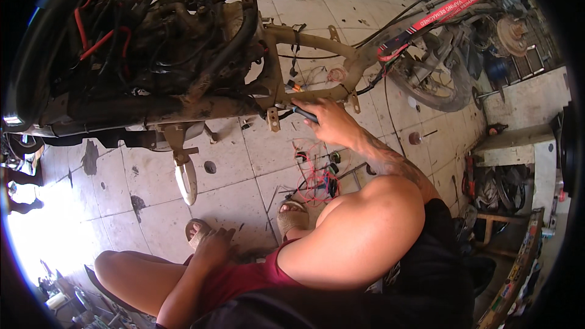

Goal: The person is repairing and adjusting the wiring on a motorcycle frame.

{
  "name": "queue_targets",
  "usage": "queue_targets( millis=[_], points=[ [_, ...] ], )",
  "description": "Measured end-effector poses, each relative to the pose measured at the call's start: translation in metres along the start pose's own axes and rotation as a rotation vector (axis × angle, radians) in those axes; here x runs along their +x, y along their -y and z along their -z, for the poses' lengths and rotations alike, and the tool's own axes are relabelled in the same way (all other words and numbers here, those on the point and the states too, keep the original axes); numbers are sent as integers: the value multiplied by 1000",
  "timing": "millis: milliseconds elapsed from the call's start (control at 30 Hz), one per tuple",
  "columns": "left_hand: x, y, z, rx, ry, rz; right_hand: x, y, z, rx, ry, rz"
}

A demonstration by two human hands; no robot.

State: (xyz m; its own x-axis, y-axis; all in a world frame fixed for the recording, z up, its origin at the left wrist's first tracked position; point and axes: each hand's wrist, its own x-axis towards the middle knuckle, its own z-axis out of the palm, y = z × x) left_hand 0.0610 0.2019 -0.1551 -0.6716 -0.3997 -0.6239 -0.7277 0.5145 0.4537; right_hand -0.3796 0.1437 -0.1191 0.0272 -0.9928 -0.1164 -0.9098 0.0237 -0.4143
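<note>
My right hand (332, 123) is closed around a slim tool with a dark handle (306, 114) that shows a bluish end; its kind cannot be made out. The hand sits against the lower rail of a tan metal motorcycle frame (317, 94), beside a small bracket with holes (273, 119). Dark cables run along the frame here. Low over my lap, near my sandalled foot, my left hand (214, 245) hangs loosely with its fingers apart and nothing seen in it.
A partly stripped motorcycle body (146, 55) with exposed wiring fills the upper left, its stand (184, 176) reaching down. Tangled red wires (317, 183) lie on the tiled floor by my feet. At right are a wheel (436, 79), a red strap (448, 9) and a workbench (518, 146).
</note>
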Motion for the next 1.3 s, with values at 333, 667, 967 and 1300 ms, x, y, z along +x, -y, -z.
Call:
queue_targets(
  millis=[333,667,967,1300],
  points=[
    [5,-12,10,27,-2,13,-11,-3,-2,134,24,-67],
    [14,-12,8,-41,25,29,-144,-35,-205,208,-188,-242],
    [35,-13,10,-45,126,38,-114,-3,-249,31,-4,-225],
    [56,7,-12,-20,163,-49,-198,107,70,-97,24,-117]
  ],
)
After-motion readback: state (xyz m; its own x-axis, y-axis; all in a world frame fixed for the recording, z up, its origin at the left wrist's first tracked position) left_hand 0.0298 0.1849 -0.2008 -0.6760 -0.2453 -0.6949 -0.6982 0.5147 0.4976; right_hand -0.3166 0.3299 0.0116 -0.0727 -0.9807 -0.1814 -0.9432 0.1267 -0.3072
